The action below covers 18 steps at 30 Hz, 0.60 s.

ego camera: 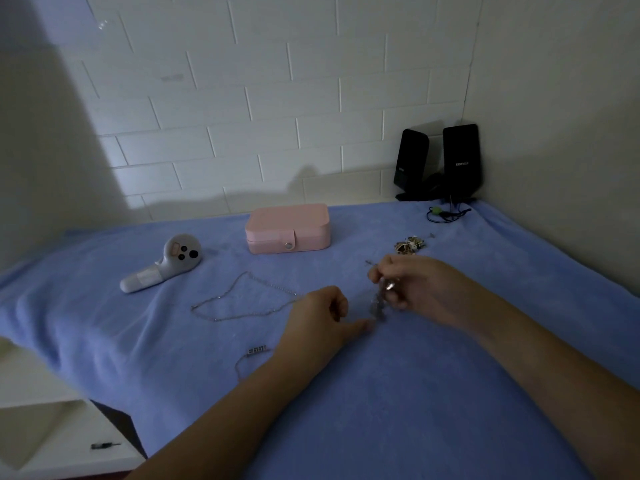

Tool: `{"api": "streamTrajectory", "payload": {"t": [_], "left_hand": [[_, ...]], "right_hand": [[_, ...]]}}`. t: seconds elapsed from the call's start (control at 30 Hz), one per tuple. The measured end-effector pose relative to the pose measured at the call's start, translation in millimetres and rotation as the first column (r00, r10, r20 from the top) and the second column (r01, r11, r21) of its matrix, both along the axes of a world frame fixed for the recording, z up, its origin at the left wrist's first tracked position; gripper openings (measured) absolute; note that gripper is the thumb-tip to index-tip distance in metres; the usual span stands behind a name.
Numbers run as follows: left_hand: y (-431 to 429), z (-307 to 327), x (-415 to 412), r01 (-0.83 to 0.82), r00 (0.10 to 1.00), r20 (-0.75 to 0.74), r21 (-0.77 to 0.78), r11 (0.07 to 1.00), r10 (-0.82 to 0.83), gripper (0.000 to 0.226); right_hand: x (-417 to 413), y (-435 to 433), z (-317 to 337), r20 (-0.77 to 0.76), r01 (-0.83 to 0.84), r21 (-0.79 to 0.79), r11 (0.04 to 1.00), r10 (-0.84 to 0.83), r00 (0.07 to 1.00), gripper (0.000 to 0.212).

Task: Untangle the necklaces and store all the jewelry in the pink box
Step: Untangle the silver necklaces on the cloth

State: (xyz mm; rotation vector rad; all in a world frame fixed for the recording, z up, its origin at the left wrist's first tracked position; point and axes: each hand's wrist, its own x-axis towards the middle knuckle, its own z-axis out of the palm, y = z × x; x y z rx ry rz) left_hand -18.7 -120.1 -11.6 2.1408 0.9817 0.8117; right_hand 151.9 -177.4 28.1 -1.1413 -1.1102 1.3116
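Note:
The pink box [287,228] stands closed at the back of the blue cloth, its snap tab facing me. My right hand [414,287] pinches a tangled clump of silver chain [378,303] that hangs down from its fingers. My left hand [320,318] rests on the cloth just left of the clump, fingers curled, thumb reaching toward the chain. A long silver necklace [239,299] lies spread out to the left. A small bar-pendant chain [254,351] lies near my left wrist. A heap of small jewelry [410,244] sits behind my right hand.
A white handheld controller [166,265] lies left of the box. Two black speakers [440,162] stand in the back right corner, with a black cord and green tag [445,213] in front of them. The cloth's left edge drops to a white shelf [41,424].

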Motion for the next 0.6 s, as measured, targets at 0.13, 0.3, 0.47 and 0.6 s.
{"api": "streamTrajectory", "payload": {"t": [0.13,0.3,0.47,0.6], "left_hand": [[-4,-1,-2,-0.022,0.987,-0.158,0.128,0.992,0.042,0.058],[-9,-3,-3,0.014,0.973,-0.227,0.225,0.974,0.039,0.067],[-14,0,-4,0.036,0.957,-0.288,0.227,0.973,0.032,0.073],[-17,2,-3,0.049,0.934,-0.355,0.209,0.977,0.029,0.076]], "right_hand": [[15,-8,2,0.582,-0.119,0.023,0.993,0.083,0.809,0.028],[23,-4,-2,0.663,0.165,0.417,0.894,-0.424,0.617,0.030],[46,-20,22,0.672,0.148,0.326,0.934,-0.339,0.658,0.023],[71,-30,26,0.755,0.165,0.289,0.943,-0.330,0.567,0.028]]}}
